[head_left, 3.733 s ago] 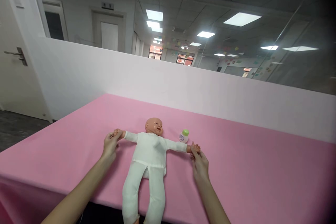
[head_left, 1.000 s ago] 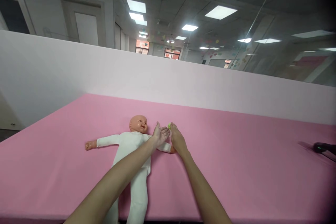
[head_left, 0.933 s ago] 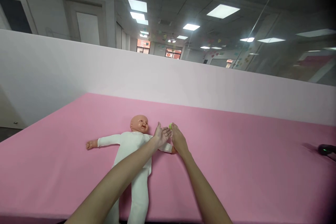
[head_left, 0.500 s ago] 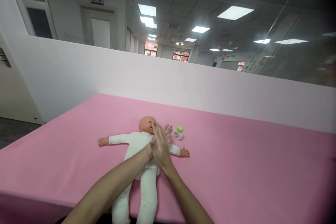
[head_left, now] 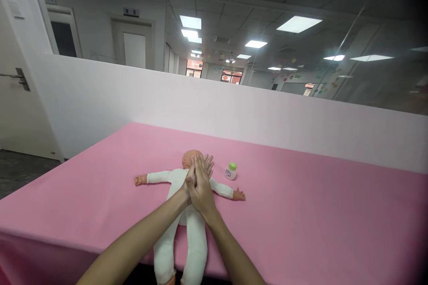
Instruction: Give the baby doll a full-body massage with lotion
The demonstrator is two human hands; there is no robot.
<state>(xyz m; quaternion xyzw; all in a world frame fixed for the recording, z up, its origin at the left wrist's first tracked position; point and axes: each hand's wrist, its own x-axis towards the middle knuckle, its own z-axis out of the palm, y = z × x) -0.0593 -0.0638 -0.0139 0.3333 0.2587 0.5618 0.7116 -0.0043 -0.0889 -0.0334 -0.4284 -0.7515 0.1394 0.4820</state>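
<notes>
A baby doll (head_left: 177, 182) in a white suit lies on its back on a pink-covered table (head_left: 301, 213), arms spread, legs towards me. Above its chest and face, my right hand (head_left: 201, 187) lies palm to palm against my left hand (head_left: 190, 182). The fingers of both are stretched out, and neither holds an object. Part of the doll's face and chest is hidden behind them. To the right of the hands stands a small jar (head_left: 230, 172) with a green lid, upright beside the doll's arm.
A low white wall (head_left: 234, 111) runs along the table's back edge, with glass above it. At the far left is a door (head_left: 20, 111) with a metal handle. The table's front edge lies near my forearms.
My hands have shifted slightly left relative to the doll, covering more of its face. The whole view has moved a little, so the doll and jar appear slightly further right.
</notes>
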